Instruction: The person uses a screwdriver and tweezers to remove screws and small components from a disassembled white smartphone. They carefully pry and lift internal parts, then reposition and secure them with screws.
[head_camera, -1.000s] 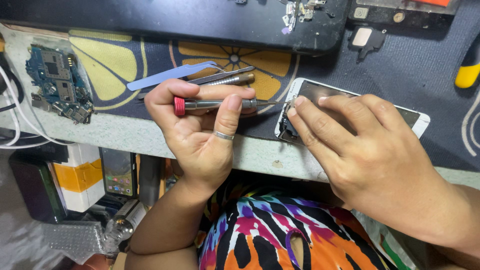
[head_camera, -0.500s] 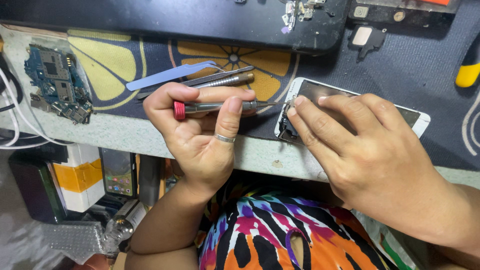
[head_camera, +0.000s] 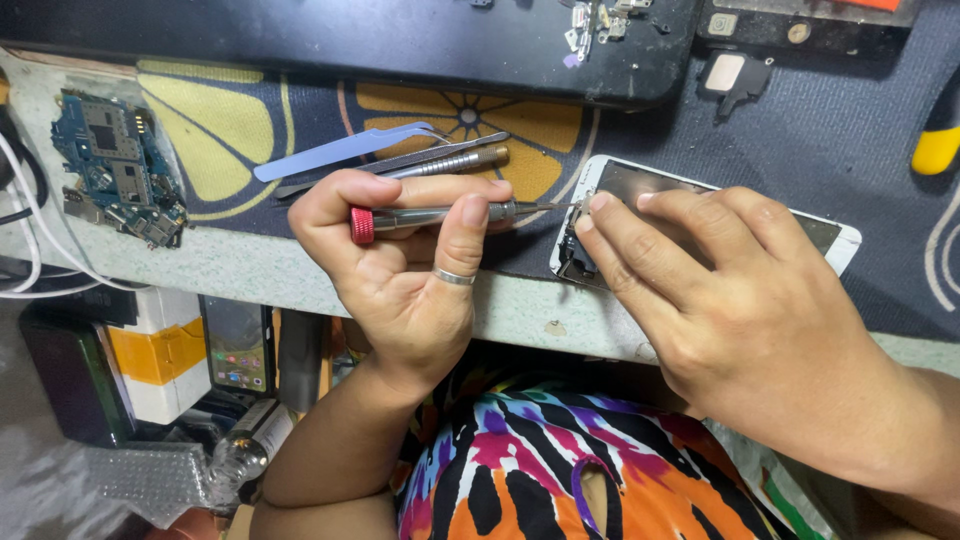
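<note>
Little has moved since half a second ago: your left hand (head_camera: 400, 270) still holds the screwdriver (head_camera: 440, 214) level over the table edge, and your right hand (head_camera: 730, 310) still rests on the phone (head_camera: 640, 185). Your left fingers are curled shut around the screwdriver's grey shaft, thumb pressed on top, with the red cap sticking out on the left side of your grip. A ring (head_camera: 453, 276) sits on the thumb. The thin tip points right and meets the left end of the phone, just beside your right fingertips (head_camera: 598, 203). Your right hand lies flat and mostly open, fingers spread across the phone's dark face, pinning it to the mat (head_camera: 850, 130). The phone lies tilted, its left end near the table edge (head_camera: 300, 275) with small inner parts showing there. Beyond your left hand lie blue tweezers (head_camera: 340, 150) and a second metal tool (head_camera: 450, 160), touching side by side. A blue circuit board (head_camera: 115, 165) sits well apart at the left.
</note>
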